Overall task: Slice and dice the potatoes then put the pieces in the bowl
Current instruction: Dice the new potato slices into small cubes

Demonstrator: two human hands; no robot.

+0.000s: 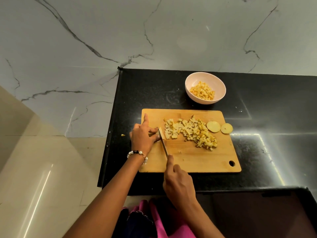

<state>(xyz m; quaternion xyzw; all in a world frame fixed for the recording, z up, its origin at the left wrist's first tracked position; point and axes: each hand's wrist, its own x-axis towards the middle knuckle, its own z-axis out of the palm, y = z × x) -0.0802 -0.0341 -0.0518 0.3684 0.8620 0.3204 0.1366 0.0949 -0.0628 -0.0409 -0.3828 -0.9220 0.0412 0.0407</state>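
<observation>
A: status on the cut?

B: Left hand [143, 134] pinned the last bit of pale yellow potato [159, 131] at the left end of the rectangular wooden chopping board [197, 160], fingers curled on it, index finger stuck out straight. Right hand [179, 184] gripped the handle of the slim steel-bladed knife [163, 143], index finger along the spine, blade down against the piece.

A: where's the rest?

B: Heap of small diced potato cubes [193, 132] mid-board. Two round potato end slices [219, 127] at the right edge, one partly off the board. Some dice already in the round pale pink bowl [188, 83] behind the board on the black speckled stone countertop [274, 117]. One stray bit [122, 135] on the counter, left of board.

A: handling?

B: My guess: raw potato = firm, wet cut faces, so slippery. Remnant was small, fingertips v close to blade. Hold it by the far side, tips tucked. Cubes light, loose, will scatter; scoop w/ blade + cupped hand, not pinch.
</observation>
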